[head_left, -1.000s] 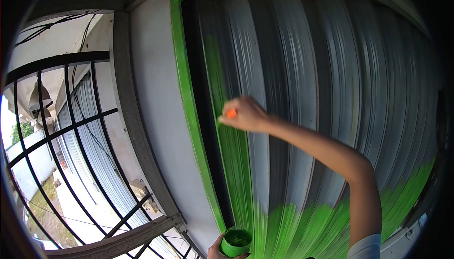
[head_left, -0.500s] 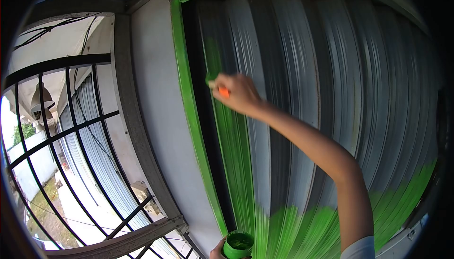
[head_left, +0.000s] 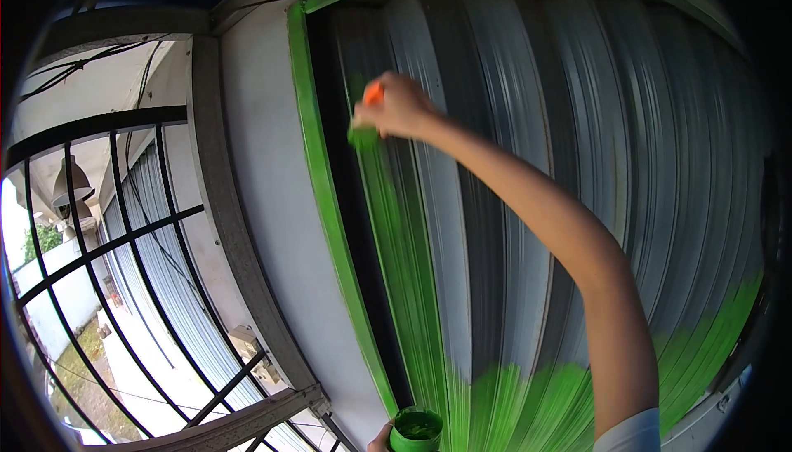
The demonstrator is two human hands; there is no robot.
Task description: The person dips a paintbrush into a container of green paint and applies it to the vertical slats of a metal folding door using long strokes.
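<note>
My right hand is closed round the orange handle of a paintbrush. Its green bristles touch the leftmost fold of the corrugated metal panel, near the top. Green paint runs down that fold below the brush, and the panel's lower part is green too. At the bottom edge, my left hand grips a round container with green paint inside; only a small part of this hand shows.
A green frame borders the panel on the left and top. Beside it are a pale wall strip and a grey metal post. Black window bars stand at the far left, with a hanging lamp behind them.
My right hand has moved up and slightly left, and the brush now points downward with its handle on top. My left hand and the container have barely moved.
</note>
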